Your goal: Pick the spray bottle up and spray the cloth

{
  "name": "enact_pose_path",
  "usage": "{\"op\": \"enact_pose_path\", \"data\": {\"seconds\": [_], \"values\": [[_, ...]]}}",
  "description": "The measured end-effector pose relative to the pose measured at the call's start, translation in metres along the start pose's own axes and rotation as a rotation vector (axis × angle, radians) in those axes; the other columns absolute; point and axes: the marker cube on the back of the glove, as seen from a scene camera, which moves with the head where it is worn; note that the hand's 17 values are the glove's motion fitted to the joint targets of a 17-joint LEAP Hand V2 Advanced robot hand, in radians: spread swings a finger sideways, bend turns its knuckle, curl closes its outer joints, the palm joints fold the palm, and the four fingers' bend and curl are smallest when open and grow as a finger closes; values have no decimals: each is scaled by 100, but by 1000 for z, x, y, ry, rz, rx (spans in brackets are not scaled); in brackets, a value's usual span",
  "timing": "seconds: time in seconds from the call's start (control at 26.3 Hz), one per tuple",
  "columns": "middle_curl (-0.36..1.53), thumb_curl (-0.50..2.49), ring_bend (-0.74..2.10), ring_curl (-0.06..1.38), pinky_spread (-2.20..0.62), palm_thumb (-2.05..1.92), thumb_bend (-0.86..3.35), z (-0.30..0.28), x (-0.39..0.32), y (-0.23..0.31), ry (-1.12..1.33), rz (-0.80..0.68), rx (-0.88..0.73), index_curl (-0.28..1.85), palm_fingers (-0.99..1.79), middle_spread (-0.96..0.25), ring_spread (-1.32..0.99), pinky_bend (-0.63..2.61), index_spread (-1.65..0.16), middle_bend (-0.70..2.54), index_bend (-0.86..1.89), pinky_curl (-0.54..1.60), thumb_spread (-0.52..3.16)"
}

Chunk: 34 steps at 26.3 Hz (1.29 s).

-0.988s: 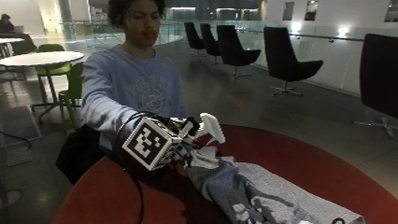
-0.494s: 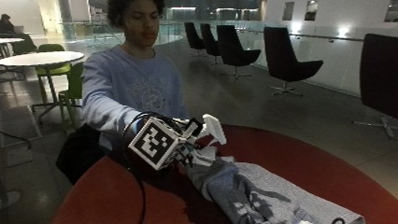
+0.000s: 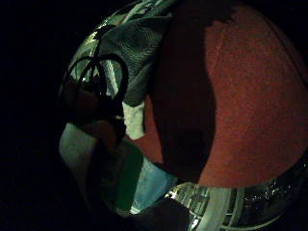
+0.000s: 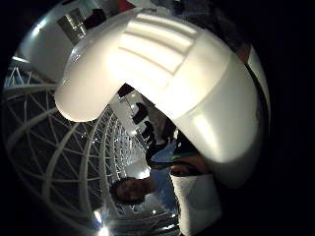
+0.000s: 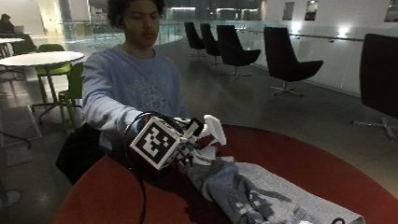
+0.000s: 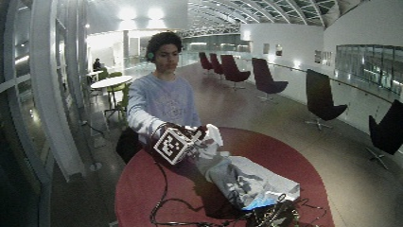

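In the outside view my gloved right hand (image 5: 184,140) grips a white spray bottle (image 5: 212,130) and holds it just above the near end of a grey cloth (image 5: 261,191). The cloth lies bunched lengthwise on the round red table (image 5: 311,158). The bottle's head sticks out past my fingers, its nozzle over the cloth. The wide outside view shows the same: hand (image 6: 189,137), bottle (image 6: 210,136), cloth (image 6: 247,180). The bottle's white head (image 4: 162,88) fills the thumb side palm view. The little finger side palm view looks down on the cloth (image 3: 139,43) and the red tabletop (image 3: 250,106).
Black cables (image 6: 189,215) trail over the table's front edge, and a tangle of gear (image 6: 274,215) lies past the cloth's far end. Dark chairs (image 5: 283,60) line the wall behind. A white table with green chairs (image 5: 43,60) stands behind the person.
My hand with the bottle has shifted only slightly over the cloth's near end. The cloth has not moved.
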Motion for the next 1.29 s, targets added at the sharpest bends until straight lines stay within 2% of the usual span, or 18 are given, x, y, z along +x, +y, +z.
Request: {"op": "enact_pose_path", "data": {"seconds": [0.8,1.03,1.29], "values": [[47,52,68,44,10,72,-2,15,-15,4,-9,-67,10,31,118,-2,-3,33,-22,44,12,38,102],[47,53,68,43,10,72,-2,33,-35,13,-36,-173,16,31,118,-2,-3,33,-22,43,12,38,102],[47,53,67,43,10,72,-2,68,-70,17,-121,-385,134,31,117,-2,-3,33,-22,43,12,37,102]]}}
